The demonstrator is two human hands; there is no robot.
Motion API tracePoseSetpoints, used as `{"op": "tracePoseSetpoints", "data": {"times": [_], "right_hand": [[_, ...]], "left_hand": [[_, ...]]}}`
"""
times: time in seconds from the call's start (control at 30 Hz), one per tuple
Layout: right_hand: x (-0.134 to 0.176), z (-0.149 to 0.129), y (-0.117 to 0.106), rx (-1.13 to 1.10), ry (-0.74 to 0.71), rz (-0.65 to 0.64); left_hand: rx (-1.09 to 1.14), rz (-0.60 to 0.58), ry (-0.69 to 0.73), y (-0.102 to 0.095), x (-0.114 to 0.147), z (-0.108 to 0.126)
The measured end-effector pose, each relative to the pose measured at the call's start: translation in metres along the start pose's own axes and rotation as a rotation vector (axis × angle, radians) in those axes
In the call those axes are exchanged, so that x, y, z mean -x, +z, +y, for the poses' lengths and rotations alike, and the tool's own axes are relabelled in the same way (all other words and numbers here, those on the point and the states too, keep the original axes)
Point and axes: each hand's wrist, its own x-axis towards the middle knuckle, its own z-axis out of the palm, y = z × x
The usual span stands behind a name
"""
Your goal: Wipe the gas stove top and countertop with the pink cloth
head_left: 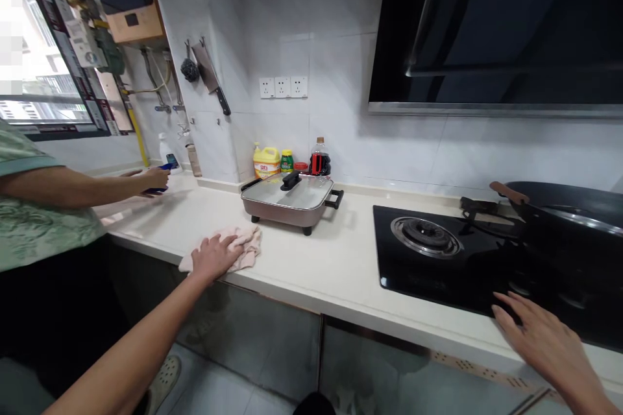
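Note:
My left hand [217,258] presses down on a pale pink cloth [249,248] near the counter's front edge, its fingers bent over the fabric. Part of the cloth is hidden under the palm. Just behind it stands a brown electric pan [280,213] with a glass lid [311,189] on and short black feet. On the right, my right hand [545,334] is open above the front edge of the black gas stove [409,279]. Its fingers are stretched out and hold nothing; whether they touch the glass I cannot tell.
Several bottles, including a yellow jug [266,161] and a dark sauce bottle [320,159], line the wall behind the pan. A large wok [574,198] occupies the right burner. At left another person's hand [158,177] holds something blue. A cleaver [207,69] hangs on the wall.

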Motion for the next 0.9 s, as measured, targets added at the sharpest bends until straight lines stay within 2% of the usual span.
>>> {"op": "tracePoseSetpoints", "data": {"times": [0.07, 0.17, 0.27, 0.47, 0.6, 0.77, 0.9], "right_hand": [[0.000, -0.003, -0.003, -0.014, 0.014, -0.028], [0.000, -0.010, -0.009, -0.024, 0.039, -0.052], [0.000, -0.019, -0.016, -0.011, 0.062, -0.063], [-0.003, -0.031, -0.023, 0.011, 0.085, -0.080], [-0.004, -0.033, -0.025, 0.031, 0.089, -0.110], [-0.006, -0.036, -0.034, 0.036, 0.097, -0.119], [-0.005, -0.040, -0.042, 0.034, 0.155, -0.076]], "left_hand": [[-0.014, 0.051, 0.016, 0.003, 0.015, 0.008], [-0.025, 0.124, 0.091, 0.007, 0.043, 0.035], [0.006, 0.153, 0.175, 0.010, 0.073, 0.075], [0.178, 0.112, 0.360, 0.015, 0.132, 0.164], [0.303, 0.130, 0.574, 0.024, 0.169, 0.214], [0.419, 0.279, 0.923, 0.041, 0.219, 0.280], [0.384, 0.351, 1.085, 0.045, 0.249, 0.336]]}}
